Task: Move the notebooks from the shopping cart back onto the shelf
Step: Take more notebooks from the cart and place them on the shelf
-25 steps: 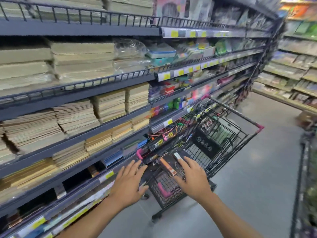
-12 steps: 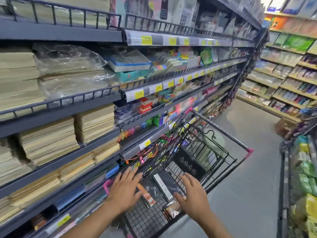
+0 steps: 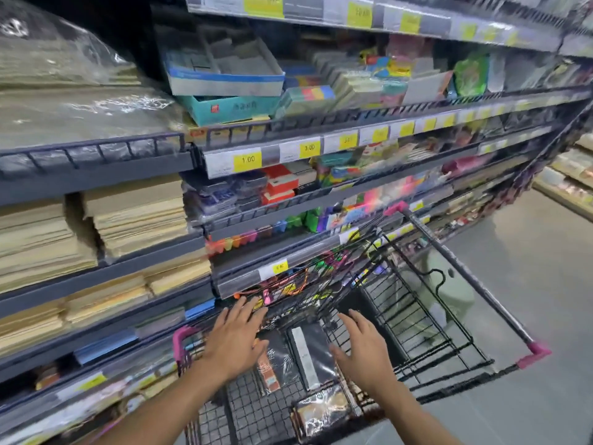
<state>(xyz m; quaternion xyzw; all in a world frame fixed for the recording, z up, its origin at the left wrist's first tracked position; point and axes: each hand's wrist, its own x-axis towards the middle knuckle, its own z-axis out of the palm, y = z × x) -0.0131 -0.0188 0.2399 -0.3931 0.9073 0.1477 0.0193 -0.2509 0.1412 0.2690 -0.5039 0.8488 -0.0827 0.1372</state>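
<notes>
A black wire shopping cart [image 3: 455,342] with pink corner caps stands against the shelf unit. Dark notebooks in clear wrap [image 3: 305,354] lie flat on the cart's floor, with another wrapped one [image 3: 321,412] nearer to me. My left hand [image 3: 234,338] hovers over the cart's left side, fingers spread, holding nothing. My right hand [image 3: 362,345] is spread just right of the notebooks, also holding nothing. Both hands are above the notebooks; I cannot tell whether they touch them.
The grey shelf unit [image 3: 96,162] on the left holds stacks of tan paper pads [image 3: 134,216], boxes and coloured stationery, with yellow price tags [image 3: 247,160] on the rails. Grey aisle floor [image 3: 529,268] stretches to the right, and more shelves stand beyond it.
The view has come closer to the cart and shelf. Both hands have moved forward over the cart's basket and spread wider above the notebooks.
</notes>
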